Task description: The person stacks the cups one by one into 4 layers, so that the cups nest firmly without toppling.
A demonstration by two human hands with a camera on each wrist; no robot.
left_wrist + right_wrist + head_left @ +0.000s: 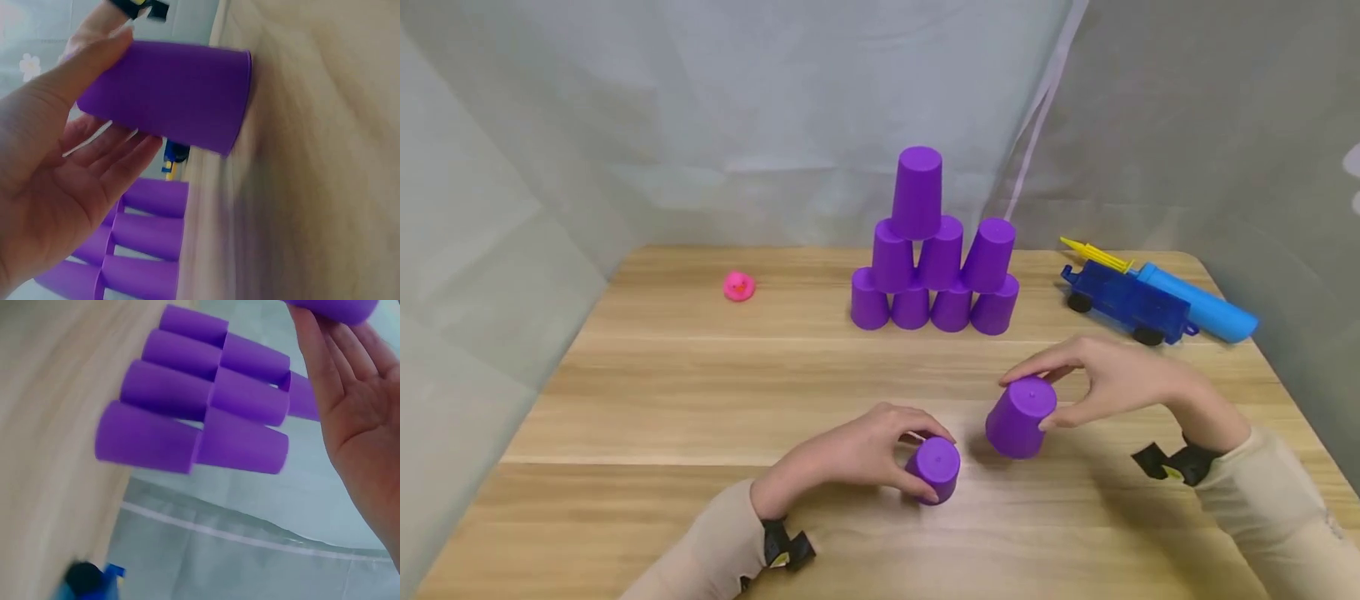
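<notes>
Pale wooden table against grey curtain; before purple plastic cup pyramid, left hand grasping upside-down upright purple cup, right hand grasping tilted purple cup.

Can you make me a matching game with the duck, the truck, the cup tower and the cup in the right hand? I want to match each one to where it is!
Things:
1. duck
2. truck
3. cup tower
4. cup in the right hand

Places:
A. far middle of the table
B. lifted and tilted, near the front
C. far left, alone
D. far right, beside a blue tube

Pairs: 1-C, 2-D, 3-A, 4-B
</notes>
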